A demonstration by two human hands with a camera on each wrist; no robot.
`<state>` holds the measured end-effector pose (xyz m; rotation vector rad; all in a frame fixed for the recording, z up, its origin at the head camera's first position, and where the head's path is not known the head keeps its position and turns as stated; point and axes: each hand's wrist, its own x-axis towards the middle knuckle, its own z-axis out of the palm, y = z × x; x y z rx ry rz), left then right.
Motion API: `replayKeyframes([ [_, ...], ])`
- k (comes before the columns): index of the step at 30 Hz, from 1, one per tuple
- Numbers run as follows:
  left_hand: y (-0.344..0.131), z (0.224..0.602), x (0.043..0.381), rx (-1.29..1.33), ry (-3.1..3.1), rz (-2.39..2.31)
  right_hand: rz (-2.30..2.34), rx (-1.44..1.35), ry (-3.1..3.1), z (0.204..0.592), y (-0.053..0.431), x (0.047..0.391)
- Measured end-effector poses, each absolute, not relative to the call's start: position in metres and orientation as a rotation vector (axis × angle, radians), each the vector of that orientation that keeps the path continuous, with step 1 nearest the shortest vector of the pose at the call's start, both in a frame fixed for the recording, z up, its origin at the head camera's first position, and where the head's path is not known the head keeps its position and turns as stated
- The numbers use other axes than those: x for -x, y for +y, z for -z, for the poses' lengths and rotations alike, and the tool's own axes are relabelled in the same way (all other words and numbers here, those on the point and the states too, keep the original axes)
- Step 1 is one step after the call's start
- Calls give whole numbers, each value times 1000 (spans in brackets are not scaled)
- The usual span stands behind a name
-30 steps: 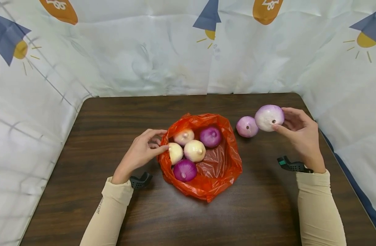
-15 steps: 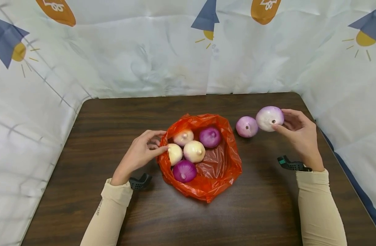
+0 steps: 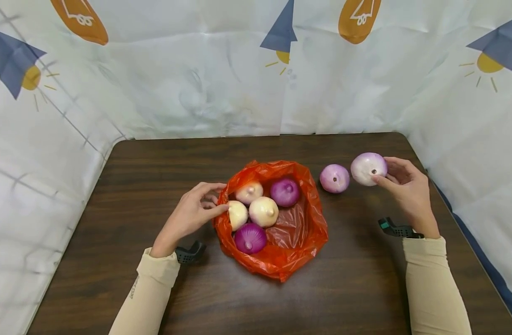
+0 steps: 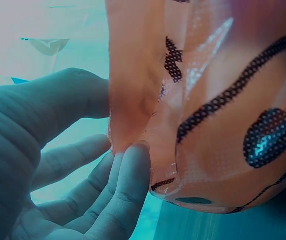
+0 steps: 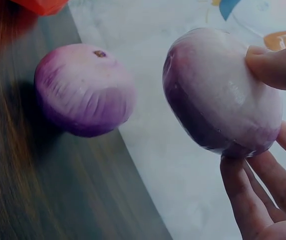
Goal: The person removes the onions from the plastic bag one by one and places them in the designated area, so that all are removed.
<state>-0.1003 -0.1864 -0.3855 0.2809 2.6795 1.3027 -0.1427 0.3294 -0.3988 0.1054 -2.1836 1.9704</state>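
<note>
My left hand (image 3: 194,211) pinches the left rim of a red plastic bag (image 3: 299,260); in the left wrist view, dark printed marks show on the bag's wall (image 4: 217,165). The bag stands wide at the top. Inside lie several onions, among them a pale yellow onion (image 3: 264,211), a dark purple onion (image 3: 285,192) and another purple onion (image 3: 250,238). To the right of the bag, my right hand (image 3: 406,190) holds a white-and-purple onion (image 3: 369,169) above the table, thumb on one side and fingers on the other. Close by, a smaller purple onion (image 5: 85,90) rests on the table.
Everything sits on a dark wood-grain table (image 3: 331,288) with rounded far corners. A white sheet (image 3: 197,83) printed with lamp and bulb shapes hangs behind the table and along both sides.
The head view has tilted up slightly, so everything sits lower. The onion in my right hand has shifted a little right, widening its gap to the onion on the table. My left hand keeps its grip.
</note>
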Motion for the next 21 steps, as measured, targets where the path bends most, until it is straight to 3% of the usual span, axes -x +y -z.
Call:
replayKeyframes([
  [21,-186,385,99,-273,2689,-1279,-1890,22,-2309,423,345,149],
])
